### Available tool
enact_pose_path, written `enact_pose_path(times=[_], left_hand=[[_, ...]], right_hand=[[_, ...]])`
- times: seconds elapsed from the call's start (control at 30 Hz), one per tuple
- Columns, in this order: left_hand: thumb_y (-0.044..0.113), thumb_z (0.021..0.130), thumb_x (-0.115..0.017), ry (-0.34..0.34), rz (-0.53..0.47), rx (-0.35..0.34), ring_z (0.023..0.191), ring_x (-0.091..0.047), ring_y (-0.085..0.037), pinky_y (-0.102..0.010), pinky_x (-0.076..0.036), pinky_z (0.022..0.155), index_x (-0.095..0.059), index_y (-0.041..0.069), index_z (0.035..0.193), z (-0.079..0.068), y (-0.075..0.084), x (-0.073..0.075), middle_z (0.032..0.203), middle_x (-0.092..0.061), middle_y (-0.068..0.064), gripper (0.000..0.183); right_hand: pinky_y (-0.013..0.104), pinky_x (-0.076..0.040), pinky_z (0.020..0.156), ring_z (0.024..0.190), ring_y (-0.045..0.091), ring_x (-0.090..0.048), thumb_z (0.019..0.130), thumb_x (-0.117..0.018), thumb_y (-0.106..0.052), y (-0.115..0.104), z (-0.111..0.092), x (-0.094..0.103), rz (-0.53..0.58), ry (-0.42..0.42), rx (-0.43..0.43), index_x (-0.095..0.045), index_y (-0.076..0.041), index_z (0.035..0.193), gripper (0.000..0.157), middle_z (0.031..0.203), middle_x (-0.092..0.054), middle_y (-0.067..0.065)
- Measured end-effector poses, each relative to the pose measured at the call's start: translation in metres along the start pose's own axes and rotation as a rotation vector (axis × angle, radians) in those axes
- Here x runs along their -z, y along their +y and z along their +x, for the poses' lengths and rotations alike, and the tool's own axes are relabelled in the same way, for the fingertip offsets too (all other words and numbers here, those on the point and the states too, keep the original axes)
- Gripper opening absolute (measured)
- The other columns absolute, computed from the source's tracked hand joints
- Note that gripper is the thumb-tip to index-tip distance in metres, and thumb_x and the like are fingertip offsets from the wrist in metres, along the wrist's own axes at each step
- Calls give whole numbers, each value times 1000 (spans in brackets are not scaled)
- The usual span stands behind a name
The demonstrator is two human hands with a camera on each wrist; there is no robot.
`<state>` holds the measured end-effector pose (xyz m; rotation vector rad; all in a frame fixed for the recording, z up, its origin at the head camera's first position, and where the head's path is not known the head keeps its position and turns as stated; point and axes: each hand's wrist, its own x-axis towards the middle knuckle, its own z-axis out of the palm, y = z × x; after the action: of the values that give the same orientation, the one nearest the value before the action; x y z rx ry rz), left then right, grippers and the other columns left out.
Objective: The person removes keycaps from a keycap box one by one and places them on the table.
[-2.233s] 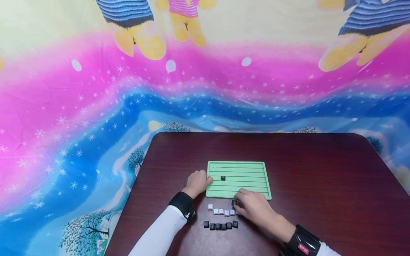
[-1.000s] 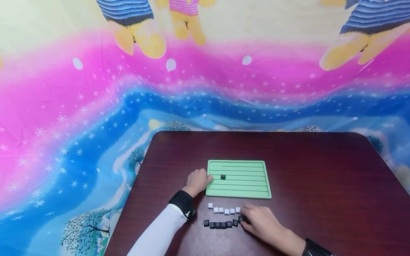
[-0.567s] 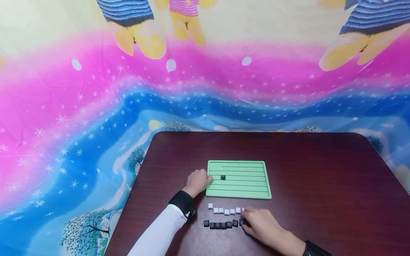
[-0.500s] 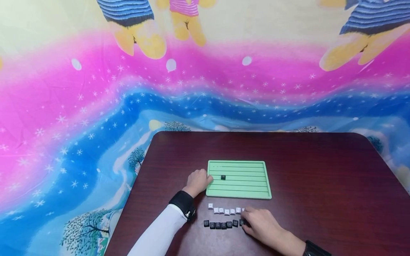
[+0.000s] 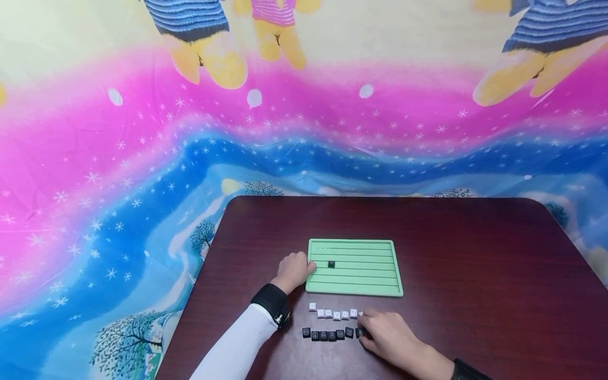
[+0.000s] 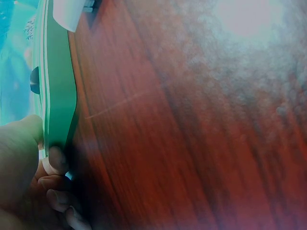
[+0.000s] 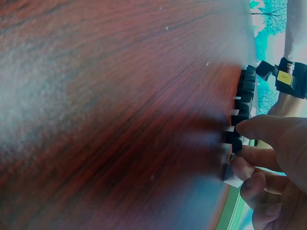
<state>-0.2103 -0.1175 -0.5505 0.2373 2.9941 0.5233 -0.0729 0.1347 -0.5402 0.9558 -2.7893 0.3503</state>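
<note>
My left hand point(image 5: 292, 270) grips the left edge of a light green grooved tray point(image 5: 366, 270), thumb on top and the other fingers curled at its side. A single black keycap point(image 5: 331, 264) sits on the tray. On the table in front of it, my right hand point(image 5: 391, 338) pinches another black keycap point(image 7: 233, 139) between thumb and index finger. That keycap stands at the right end of a row of several black keycaps point(image 5: 324, 335). Behind runs a row of white keycaps point(image 5: 336, 315), its right end partly hidden by my right fingers.
The dark reddish wooden table point(image 5: 475, 264) extends around the tray on all sides. A colourful printed cloth point(image 5: 304, 116) hangs behind the table's far edge. Both wrists wear black bands, the left one point(image 5: 269, 300) beside the rows.
My right hand has carried the black keycap from near the tray's front edge toward me, down to the right end of the black row. The left hand stays on the tray.
</note>
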Motion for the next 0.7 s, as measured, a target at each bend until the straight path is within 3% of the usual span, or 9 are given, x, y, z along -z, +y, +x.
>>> enact_pose_path(times=[0.5, 0.7], left_hand=[[24, 91, -56, 10, -5, -18, 47, -25, -14, -28, -25, 47, -29, 18, 55, 0, -1, -2, 54, -22, 6, 46], [25, 91, -57, 8, -7, -10, 48, -27, -15, -29, -27, 47, -30, 17, 55, 0, -1, 0, 54, -24, 5, 45]], right_hand=[[26, -37, 48, 56, 5, -48, 73, -82, -26, -2, 4, 6, -1, 3, -6, -65, -22, 78, 18, 74, -54, -12], [25, -39, 49, 57, 2, -49, 73, -83, -26, 0, 9, 8, -2, 58, 1, -64, -23, 76, 20, 73, -55, -13]])
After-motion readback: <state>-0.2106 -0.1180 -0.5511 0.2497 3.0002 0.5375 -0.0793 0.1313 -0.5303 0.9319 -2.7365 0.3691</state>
